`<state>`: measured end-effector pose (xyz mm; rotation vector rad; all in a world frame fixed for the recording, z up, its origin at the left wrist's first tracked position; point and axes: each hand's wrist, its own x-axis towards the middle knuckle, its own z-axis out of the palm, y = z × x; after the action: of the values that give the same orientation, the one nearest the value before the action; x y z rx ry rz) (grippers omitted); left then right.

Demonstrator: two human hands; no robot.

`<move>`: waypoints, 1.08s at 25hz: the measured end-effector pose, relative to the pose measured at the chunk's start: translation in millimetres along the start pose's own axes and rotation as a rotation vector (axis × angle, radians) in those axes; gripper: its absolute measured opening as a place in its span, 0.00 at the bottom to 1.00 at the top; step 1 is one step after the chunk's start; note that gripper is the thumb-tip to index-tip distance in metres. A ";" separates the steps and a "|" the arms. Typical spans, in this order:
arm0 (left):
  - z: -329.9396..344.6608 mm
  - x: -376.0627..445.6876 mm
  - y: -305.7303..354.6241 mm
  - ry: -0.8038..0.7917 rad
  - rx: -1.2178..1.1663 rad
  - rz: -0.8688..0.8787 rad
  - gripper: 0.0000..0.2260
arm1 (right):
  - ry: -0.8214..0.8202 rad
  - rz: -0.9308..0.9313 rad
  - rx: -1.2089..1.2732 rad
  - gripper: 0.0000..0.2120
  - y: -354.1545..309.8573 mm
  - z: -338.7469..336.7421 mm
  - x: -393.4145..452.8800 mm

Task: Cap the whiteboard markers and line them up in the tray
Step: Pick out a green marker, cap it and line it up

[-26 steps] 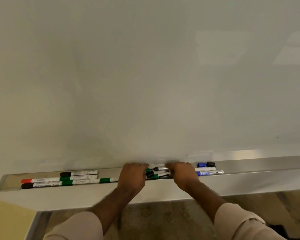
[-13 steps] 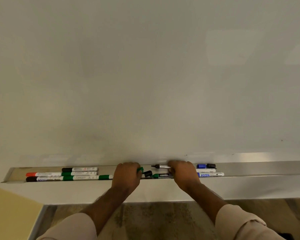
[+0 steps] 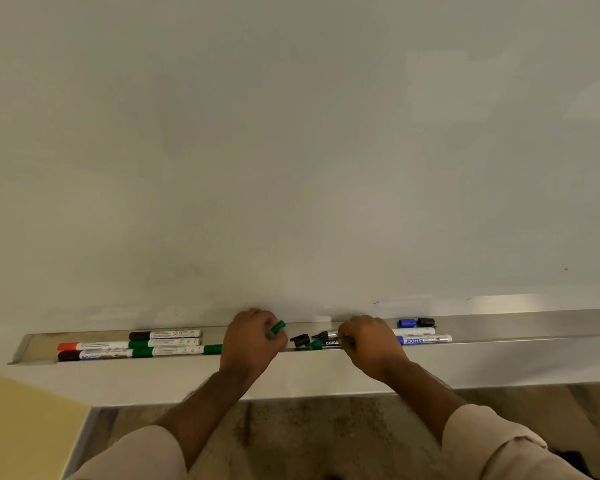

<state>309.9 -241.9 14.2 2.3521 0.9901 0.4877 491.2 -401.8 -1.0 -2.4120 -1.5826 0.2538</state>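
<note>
A long metal tray (image 3: 534, 327) runs under the whiteboard. My left hand (image 3: 252, 341) is closed around a green cap (image 3: 278, 327) that sticks out to the right. My right hand (image 3: 369, 342) grips an uncapped black marker (image 3: 326, 335), tip pointing left. Between my hands lie a loose black cap (image 3: 300, 340) and a dark marker with a green end (image 3: 321, 344). Capped markers lie in rows at the left: a black one (image 3: 165, 334), a red one (image 3: 90, 346) and green ones (image 3: 167, 351). At the right lie a blue marker (image 3: 425, 339) and loose blue (image 3: 406, 322) and black (image 3: 426, 321) caps.
The whiteboard (image 3: 291, 150) fills the upper view, right behind the tray. A yellow wall (image 3: 21, 427) shows at lower left and a mottled floor (image 3: 309, 434) lies below the tray's front lip.
My left hand has lifted the green cap out of the pile and drawn left. My right hand has picked the uncapped black marker from the tray. The camera has tilted up slightly.
</note>
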 end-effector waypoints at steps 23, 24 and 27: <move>-25.5 -23.4 -0.4 0.149 -0.558 -0.299 0.08 | 0.032 -0.077 0.010 0.08 -6.5 -27.2 -8.2; -34.6 -20.6 2.1 0.165 -0.589 -0.296 0.08 | 0.060 -0.102 0.019 0.07 -10.2 -36.5 -6.6; -68.4 -12.5 14.5 0.170 -0.740 -0.271 0.10 | 0.169 -0.172 0.030 0.07 -26.7 -70.4 0.8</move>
<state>274.4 -236.7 75.6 1.5178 0.9681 0.7924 487.7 -398.5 74.1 -2.1941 -1.6821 0.0398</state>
